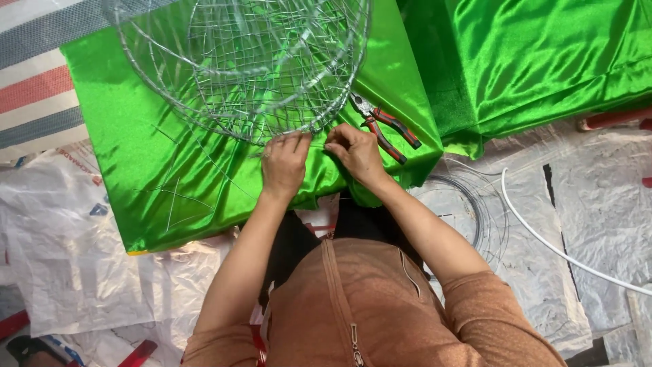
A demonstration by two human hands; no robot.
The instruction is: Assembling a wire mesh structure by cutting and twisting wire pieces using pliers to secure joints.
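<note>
Down on the shiny green satin cloth (pixel 170 156), right at the near rim of the round silver wire-mesh basket frame (pixel 244 64), both hands are at work. Left hand (pixel 284 163) sits knuckles up, fingers curled in tight, fingertips pinched at the lowest point of the frame's rim; whatever thin strand it has between them is too fine to make out. Right hand (pixel 354 151) is just beside it, fingers bent and bunched, tips pressed toward the same spot on the rim, the two hands almost touching. Cannot tell whether the right one actually has wire pinched or only presses on the cloth.

Frame itself lies mouth toward the camera, covering the far part of the cloth, its rim reaching down to the fingertips. Pliers with red and black handles (pixel 384 126) lie on the cloth just to the right of the right hand, jaws pointing at the frame, untouched. Loose thin cut wires (pixel 178 198) are scattered on the satin to the left. Off the cloth, a coil of thin silver wire (pixel 483 217) rests on the white plastic sheeting (pixel 598 204), beside a white tube (pixel 543 239).
</note>
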